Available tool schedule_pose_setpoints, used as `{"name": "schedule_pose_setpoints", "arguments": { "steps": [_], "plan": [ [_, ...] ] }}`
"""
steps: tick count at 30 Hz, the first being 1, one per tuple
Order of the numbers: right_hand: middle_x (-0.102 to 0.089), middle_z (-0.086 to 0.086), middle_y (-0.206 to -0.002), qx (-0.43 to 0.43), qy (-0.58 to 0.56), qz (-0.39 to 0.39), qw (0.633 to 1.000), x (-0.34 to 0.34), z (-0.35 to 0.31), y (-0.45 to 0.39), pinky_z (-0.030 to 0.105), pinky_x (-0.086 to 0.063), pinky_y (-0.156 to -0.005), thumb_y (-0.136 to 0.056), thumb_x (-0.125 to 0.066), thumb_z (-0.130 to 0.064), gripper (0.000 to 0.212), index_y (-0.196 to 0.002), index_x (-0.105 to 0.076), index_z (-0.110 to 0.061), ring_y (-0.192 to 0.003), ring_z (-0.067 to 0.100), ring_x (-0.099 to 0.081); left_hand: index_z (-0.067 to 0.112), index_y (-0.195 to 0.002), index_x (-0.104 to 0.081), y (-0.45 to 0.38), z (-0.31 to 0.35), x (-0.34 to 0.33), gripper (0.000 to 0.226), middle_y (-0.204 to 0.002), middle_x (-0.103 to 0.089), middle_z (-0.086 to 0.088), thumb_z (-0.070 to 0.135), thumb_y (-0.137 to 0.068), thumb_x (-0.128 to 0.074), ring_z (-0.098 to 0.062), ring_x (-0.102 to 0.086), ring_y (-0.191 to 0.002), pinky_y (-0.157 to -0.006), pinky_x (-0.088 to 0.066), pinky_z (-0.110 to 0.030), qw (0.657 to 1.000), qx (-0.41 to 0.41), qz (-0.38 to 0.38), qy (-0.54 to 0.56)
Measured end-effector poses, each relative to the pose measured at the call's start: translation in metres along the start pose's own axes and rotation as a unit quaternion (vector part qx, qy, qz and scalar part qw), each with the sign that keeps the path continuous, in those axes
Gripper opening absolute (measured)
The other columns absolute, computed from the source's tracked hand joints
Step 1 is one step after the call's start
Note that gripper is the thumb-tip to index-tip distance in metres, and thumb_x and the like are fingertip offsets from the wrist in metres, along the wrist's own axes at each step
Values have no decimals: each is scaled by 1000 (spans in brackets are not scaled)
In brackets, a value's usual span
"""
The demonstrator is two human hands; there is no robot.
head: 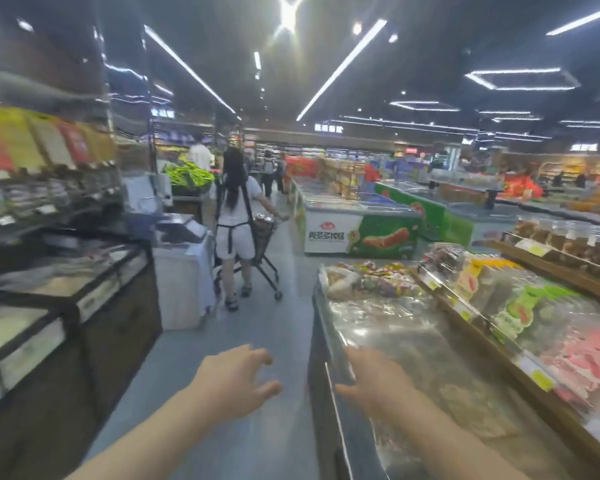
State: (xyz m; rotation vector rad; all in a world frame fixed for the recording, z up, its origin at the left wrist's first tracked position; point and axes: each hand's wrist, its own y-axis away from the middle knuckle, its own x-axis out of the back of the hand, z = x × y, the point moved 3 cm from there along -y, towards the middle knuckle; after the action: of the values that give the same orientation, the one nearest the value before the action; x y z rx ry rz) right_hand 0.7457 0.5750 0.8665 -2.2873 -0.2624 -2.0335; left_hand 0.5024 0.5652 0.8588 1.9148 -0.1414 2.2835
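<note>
I am in a supermarket aisle and the view is motion-blurred. My left hand point(238, 374) is stretched out over the grey floor, fingers spread and relaxed, holding nothing. My right hand point(374, 377) reaches forward beside it, also empty, over the near left edge of a glass-topped chest freezer point(388, 327). Whether it touches the freezer's rim is unclear.
A person point(234, 216) walks ahead pushing a small shopping cart point(265, 244). Dark display counters point(66, 306) and a white stand with a scale point(182, 271) line the left. Green and white freezers point(357, 233) stand ahead right. Shelves of packaged snacks point(520, 306) run along the right.
</note>
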Motion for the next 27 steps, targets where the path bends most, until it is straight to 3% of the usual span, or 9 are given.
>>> {"name": "schedule_pose_setpoints", "arguments": {
  "steps": [12,16,23,27],
  "plan": [
    [-44,1,-148,190,4,-44,981,-56,-323,19,39,-46,-100,-92,-55,-56,75,-156,-25,-29,-134,26,-45,43,-135,-49,244,-275,36,62,-128,-57,17,81,-87,-42,-7,-57,-121,-95,-51,-36,979,202,27,9],
    [-45,2,-146,257,18,-66,964,-96,-432,42,41,-47,-101,-95,-54,-53,69,-154,-28,-28,-133,26,-46,43,-139,-48,336,-345,25,60,-132,-57,15,78,-90,-43,-8,-57,-121,-93,-50,-32,963,265,27,34],
    [-44,-1,-146,368,59,-155,915,-204,-589,83,40,-48,-100,-95,-52,-51,69,-156,-26,-30,-134,23,-46,45,-137,-49,485,-452,-43,60,-134,-58,15,79,-87,-44,-12,-57,-123,-98,-51,-38,910,405,-5,92],
    [-42,0,-150,432,86,-206,874,-268,-667,107,44,-46,-104,-93,-56,-52,68,-153,-29,-33,-137,24,-44,44,-138,-49,561,-495,-98,62,-131,-60,12,80,-87,-44,-16,-60,-120,-95,-53,-38,858,492,-46,140]
  ]
}}
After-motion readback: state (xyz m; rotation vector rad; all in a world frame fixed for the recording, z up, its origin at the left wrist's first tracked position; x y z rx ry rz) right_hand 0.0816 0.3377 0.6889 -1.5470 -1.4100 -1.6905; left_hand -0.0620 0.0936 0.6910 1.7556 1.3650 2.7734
